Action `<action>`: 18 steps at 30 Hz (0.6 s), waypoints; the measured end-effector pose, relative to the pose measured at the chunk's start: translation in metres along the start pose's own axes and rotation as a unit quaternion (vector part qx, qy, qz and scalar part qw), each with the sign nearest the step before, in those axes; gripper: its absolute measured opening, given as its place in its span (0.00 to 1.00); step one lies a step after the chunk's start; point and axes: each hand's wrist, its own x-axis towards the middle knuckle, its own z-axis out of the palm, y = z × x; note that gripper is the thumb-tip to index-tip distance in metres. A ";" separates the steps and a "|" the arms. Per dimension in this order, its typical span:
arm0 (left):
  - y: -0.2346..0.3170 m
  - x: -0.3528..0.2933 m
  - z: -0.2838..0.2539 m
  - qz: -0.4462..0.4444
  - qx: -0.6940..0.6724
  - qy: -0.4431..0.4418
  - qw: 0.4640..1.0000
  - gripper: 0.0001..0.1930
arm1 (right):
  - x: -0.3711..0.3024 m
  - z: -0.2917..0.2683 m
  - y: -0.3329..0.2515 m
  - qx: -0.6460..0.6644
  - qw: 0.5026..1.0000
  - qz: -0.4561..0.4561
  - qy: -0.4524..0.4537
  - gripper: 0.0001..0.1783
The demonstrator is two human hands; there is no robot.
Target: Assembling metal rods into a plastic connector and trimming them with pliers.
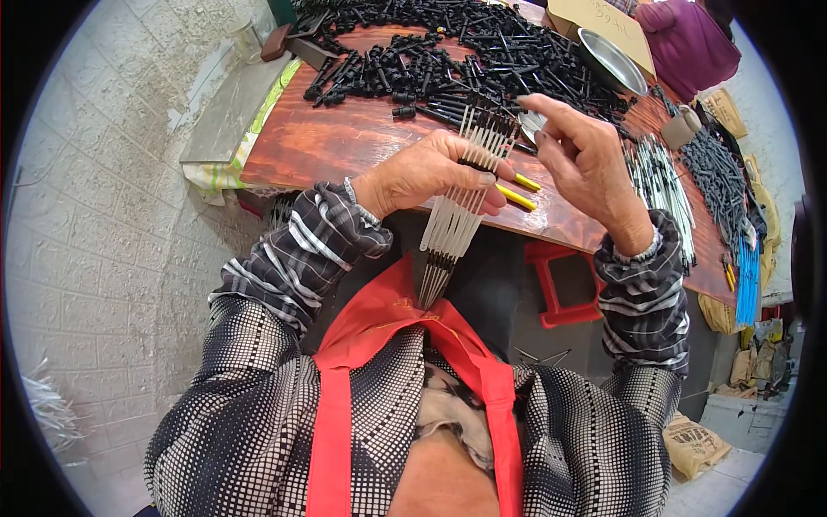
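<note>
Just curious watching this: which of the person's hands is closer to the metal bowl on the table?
Right. The right hand is raised just below and left of the bowl; the left hand, gripping white rods, sits farther left.

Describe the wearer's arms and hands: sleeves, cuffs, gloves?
Both hands are bare, no gloves: left hand, right hand. Each forearm wears a dark plaid oversleeve with grey-white stripes, gathered at the wrist with an elastic cuff. Above the elbows, a black-and-white dotted top shows. Red apron straps cross the chest. No rings or watch visible.
</note>
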 end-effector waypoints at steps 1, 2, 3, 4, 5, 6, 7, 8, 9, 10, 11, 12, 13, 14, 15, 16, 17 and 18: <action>0.000 0.000 0.000 -0.001 -0.003 0.000 1.000 0.15 | 0.001 0.000 -0.003 -0.021 1.000 -0.004 0.002 0.23; 0.000 0.000 0.001 -0.001 -0.002 -0.001 1.000 0.15 | 0.003 0.001 -0.006 -0.042 0.999 -0.007 0.004 0.24; 0.000 0.000 0.002 -0.001 0.001 0.000 1.000 0.15 | 0.004 0.003 -0.008 -0.063 0.998 -0.010 0.006 0.26; 0.000 0.000 0.002 -0.001 0.004 0.002 1.000 0.15 | 0.006 0.006 -0.009 -0.064 0.998 -0.009 0.007 0.26; 0.001 0.000 0.003 -0.001 0.007 0.002 1.000 0.15 | 0.010 0.011 -0.010 -0.088 0.996 -0.022 0.017 0.27; 0.001 0.001 0.003 -0.002 0.009 -0.001 1.000 0.15 | 0.014 0.015 -0.010 -0.112 0.993 -0.034 0.026 0.27; 0.000 0.002 0.002 0.000 0.007 0.000 1.000 0.15 | 0.016 0.017 -0.010 -0.136 0.989 -0.045 0.035 0.28; -0.001 0.002 0.002 0.002 0.005 0.000 1.000 0.14 | 0.015 0.015 -0.011 -0.138 0.989 -0.044 0.037 0.28; -0.002 0.003 0.001 0.004 0.002 0.000 1.000 0.14 | 0.015 0.013 -0.012 -0.137 0.988 -0.052 0.050 0.27; -0.002 0.002 0.001 0.004 0.003 -0.002 1.000 0.14 | 0.016 0.012 -0.013 -0.135 0.987 -0.062 0.062 0.26; -0.002 0.001 0.000 0.007 0.008 -0.001 1.000 0.14 | 0.016 0.010 -0.014 -0.134 0.986 -0.072 0.074 0.25; -0.002 0.000 -0.001 0.009 0.012 0.000 1.000 0.13 | 0.013 0.007 -0.014 -0.136 0.985 -0.071 0.075 0.25; -0.002 -0.001 -0.003 0.011 0.017 0.000 1.000 0.13 | 0.008 0.001 -0.011 -0.128 0.988 -0.043 0.079 0.24; -0.003 -0.001 -0.006 0.011 0.017 -0.002 1.000 0.13 | 0.003 -0.004 -0.008 -0.120 0.989 -0.016 0.083 0.23; -0.004 -0.001 -0.009 0.018 0.011 -0.008 1.000 0.13 | -0.002 -0.009 -0.007 -0.114 0.989 0.014 0.088 0.23; -0.004 -0.001 -0.011 0.025 0.005 -0.013 1.000 0.13 | -0.006 -0.008 -0.003 -0.116 0.989 0.018 0.090 0.23; -0.006 0.001 -0.012 0.032 -0.001 -0.019 0.999 0.12 | -0.013 -0.001 0.005 0.007 0.993 0.115 0.010 0.22; -0.007 0.003 -0.012 0.030 -0.001 -0.025 0.999 0.12 | -0.020 0.007 0.014 0.133 0.967 0.208 -0.068 0.22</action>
